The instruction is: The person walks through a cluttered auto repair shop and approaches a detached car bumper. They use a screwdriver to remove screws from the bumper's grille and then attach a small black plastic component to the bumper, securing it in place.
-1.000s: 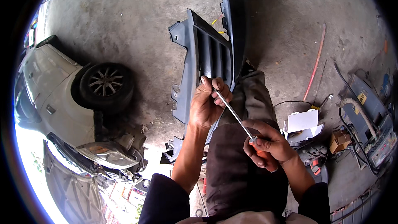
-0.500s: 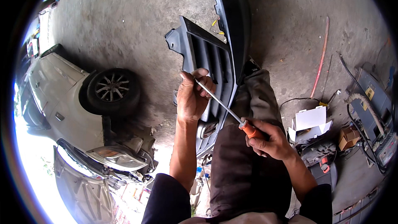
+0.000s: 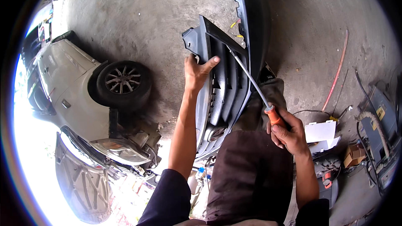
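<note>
A black car bumper [image 3: 257, 25] with a slatted grille section [image 3: 217, 88] lies in front of me, running away toward the far side. My left hand [image 3: 197, 72] grips the grille's left edge, thumb across the front and the fingertips partly hidden round the edge. In my right hand [image 3: 289, 132] is a screwdriver [image 3: 274, 116], held by its orange handle. Its long metal shaft points up and left over the grille, with the tip near the upper slats; whether the tip touches them I cannot tell.
A pale car with its front end stripped stands at left, showing its wheel [image 3: 122, 79] and headlight [image 3: 121, 150]. On the concrete floor at right are a red hose [image 3: 337, 69], an opened white box [image 3: 320, 132], a small brown carton [image 3: 354, 155] and a grey machine with cables [image 3: 377, 121].
My left hand has left the screwdriver's tip and taken hold of the grille's edge. The screwdriver has swung steeper, its tip now over the upper slats. The whole view has shifted slightly.
</note>
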### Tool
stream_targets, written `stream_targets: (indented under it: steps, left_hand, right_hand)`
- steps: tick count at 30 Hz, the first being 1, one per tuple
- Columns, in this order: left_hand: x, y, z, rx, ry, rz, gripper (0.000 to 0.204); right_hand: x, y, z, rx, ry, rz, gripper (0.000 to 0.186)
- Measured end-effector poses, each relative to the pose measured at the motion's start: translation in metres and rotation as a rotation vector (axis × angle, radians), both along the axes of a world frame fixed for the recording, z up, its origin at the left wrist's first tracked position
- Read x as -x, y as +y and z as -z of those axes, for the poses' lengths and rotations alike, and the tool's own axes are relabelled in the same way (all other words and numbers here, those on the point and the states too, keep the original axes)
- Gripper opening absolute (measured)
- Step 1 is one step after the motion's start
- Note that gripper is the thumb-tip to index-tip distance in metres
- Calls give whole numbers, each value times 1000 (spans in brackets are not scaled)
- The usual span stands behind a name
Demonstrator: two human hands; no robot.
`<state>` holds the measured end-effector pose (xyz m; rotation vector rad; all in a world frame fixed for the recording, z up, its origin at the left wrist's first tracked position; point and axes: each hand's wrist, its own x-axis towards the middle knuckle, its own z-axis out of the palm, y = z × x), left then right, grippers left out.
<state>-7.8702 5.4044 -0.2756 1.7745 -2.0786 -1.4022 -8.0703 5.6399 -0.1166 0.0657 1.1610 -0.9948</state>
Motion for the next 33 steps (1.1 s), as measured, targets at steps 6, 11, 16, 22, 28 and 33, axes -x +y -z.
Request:
stream_targets:
  steps: [6, 11, 16, 22, 28, 33]
  left_hand:
    - [1, -6, 0, -335, 254, -243, 67]
    - [1, 1, -7, -119, 65, -200, 59]
    - [2, 15, -10, 56, -20, -227, 55]
    - [7, 23, -19, 137, -84, -218, 59]
    - [2, 23, -19, 81, -58, -263, 59]
    - [-2, 20, -24, 11, 6, -287, 62]
  right_hand:
    - [-11, 8, 4, -4, -11, -17, 49]
    - [-24, 6, 9, -30, 12, -45, 50]
    - [-31, -1, 6, -65, 47, -68, 49]
    - [-38, -7, 5, -65, 79, -92, 49]
    - [-38, -14, 1, -22, 127, -102, 49]
    - [-40, -20, -1, -27, 143, -122, 57]
